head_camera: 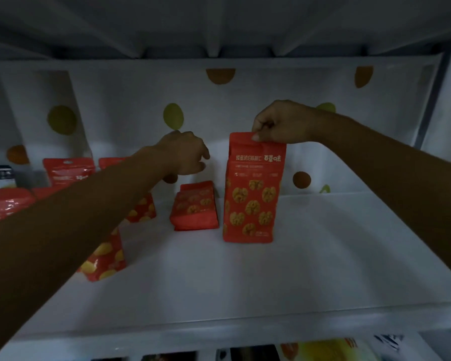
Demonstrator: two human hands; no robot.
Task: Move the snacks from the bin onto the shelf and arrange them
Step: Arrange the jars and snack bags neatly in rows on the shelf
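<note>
The white shelf [323,256] is dim, and the back wall [271,100] is white with orange and green dots. On the left, red snack bags [68,169] stand near the back, and another bag [107,259] stands nearer the front. The left hand [185,155] hangs over the shelf, fingers loosely bent, holding nothing. Just below it a flat bag [194,209] lies down. Beside that, a tall bag [250,194] stands upright on the shelf, and the right hand [281,123] pinches its top edge.
</note>
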